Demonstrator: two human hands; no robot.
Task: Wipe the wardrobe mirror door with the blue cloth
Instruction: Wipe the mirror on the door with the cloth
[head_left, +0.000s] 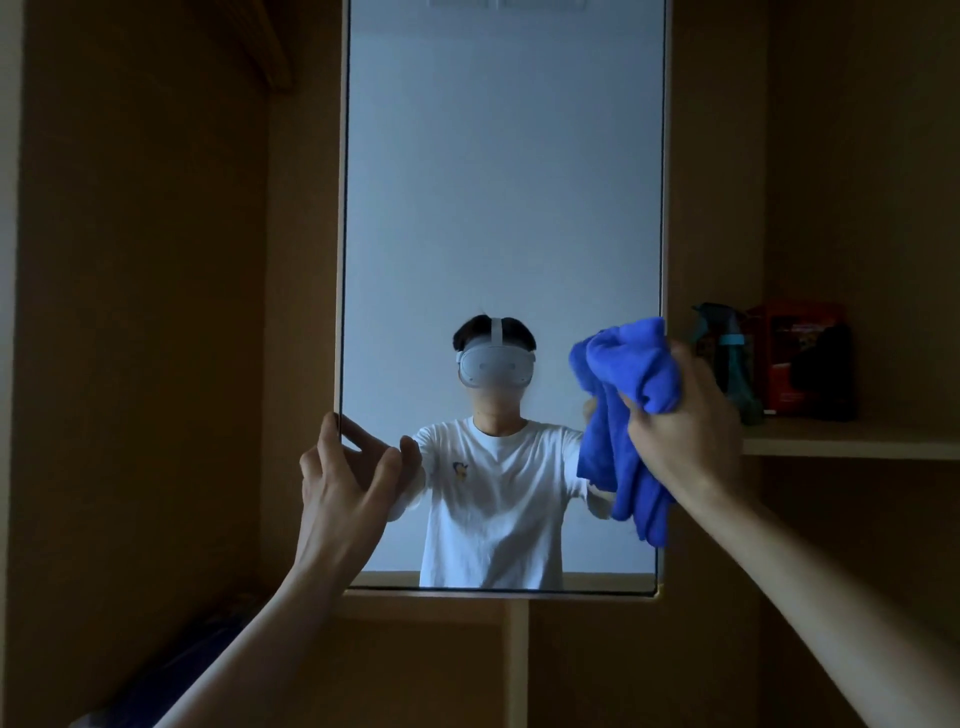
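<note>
The tall wardrobe mirror door (498, 182) fills the middle of the head view, framed in light wood, and reflects a person in a white T-shirt. My left hand (343, 483) grips the mirror's left edge low down, fingers curled around it and thumb on the glass. My right hand (685, 431) is closed on a bunched blue cloth (628, 415) held against the mirror's lower right edge. Part of the cloth hangs down below my fist.
Right of the mirror an open wooden shelf (852, 441) holds a teal spray bottle (727, 358) and a red box (800, 358). Dark brown wardrobe panels stand on both sides. A vertical wooden divider (518, 665) runs down below the mirror.
</note>
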